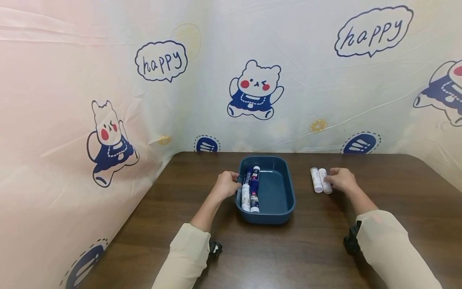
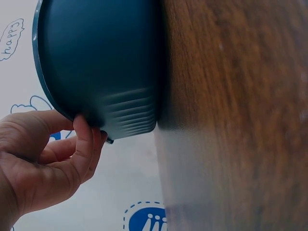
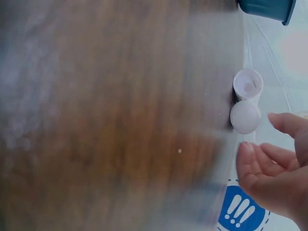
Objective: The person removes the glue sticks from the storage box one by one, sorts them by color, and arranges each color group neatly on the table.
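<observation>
A: Doing what with the left hand?

B: Pinching the left rim of the blue tub, with fingers bent against the edge.

A: And with the right hand?

B: Held just beside the right-hand white tube, thumb and fingers parted by a moderate gap, with nothing gripped between.

A: Touching it?

B: Hard to tell from the head view, with fingertips overlapping the tube there. Shown slightly apart in the right wrist view, with a slim gap between thumb and tube.

A: Anything else to learn from that view?

B: Yes: round ends on both white tubes, hollowed on one and plain on the other. Cut down to a corner there, at the top: the blue tub.

A: And from the left wrist?

B: Ribbing low on the tub's outer wall, with the contents hidden. To see inside, look from the head: blue and white tubes in two rows along the left side.

A: Placed where, exactly?

B: Upright on the brown table, in the case of the tub. Lying side by side to its right, well apart from it: the right-hand white tube and the left-hand white tube.
</observation>
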Motion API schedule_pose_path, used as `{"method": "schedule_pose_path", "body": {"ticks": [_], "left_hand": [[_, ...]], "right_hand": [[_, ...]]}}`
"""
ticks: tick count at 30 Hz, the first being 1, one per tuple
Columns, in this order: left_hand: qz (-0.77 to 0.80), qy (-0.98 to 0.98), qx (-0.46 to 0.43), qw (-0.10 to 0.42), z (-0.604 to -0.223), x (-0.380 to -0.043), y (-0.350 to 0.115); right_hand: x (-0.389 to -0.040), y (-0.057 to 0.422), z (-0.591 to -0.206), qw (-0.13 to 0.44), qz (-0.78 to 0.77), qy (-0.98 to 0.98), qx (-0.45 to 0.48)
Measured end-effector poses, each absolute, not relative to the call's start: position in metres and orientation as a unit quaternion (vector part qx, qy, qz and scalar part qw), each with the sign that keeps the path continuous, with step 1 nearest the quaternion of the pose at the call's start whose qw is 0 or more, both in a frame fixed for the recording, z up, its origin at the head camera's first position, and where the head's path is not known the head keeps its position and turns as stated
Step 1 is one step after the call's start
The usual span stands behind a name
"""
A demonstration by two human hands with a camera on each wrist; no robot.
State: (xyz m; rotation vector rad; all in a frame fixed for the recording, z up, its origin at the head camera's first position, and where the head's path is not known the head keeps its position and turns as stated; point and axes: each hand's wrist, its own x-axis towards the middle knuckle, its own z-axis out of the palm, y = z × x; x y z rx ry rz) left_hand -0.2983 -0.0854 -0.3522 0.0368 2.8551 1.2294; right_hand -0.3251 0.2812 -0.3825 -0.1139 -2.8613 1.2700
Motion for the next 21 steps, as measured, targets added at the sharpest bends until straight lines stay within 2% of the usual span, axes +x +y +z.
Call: {"method": "schedule_pose_path", "body": {"ticks": [5, 16, 21], "left_hand": [[0.396, 0.918, 0.013, 0.014, -0.352, -0.297, -0.086], [0.395, 0.918, 0.011, 0.016, -0.351, -0.296, -0.086], [0.39, 0.921, 0.012, 0.013, -0.351, -0.296, -0.085]], "right_hand": [[-0.325, 0.277, -0.379, 0.077, 0.363, -0.928, -0.015], [-0.32, 0.253, -0.371, 0.113, 0.409, -0.906, -0.002], [-0.316, 0.237, -0.367, 0.1, 0.465, -0.88, 0.013]]}}
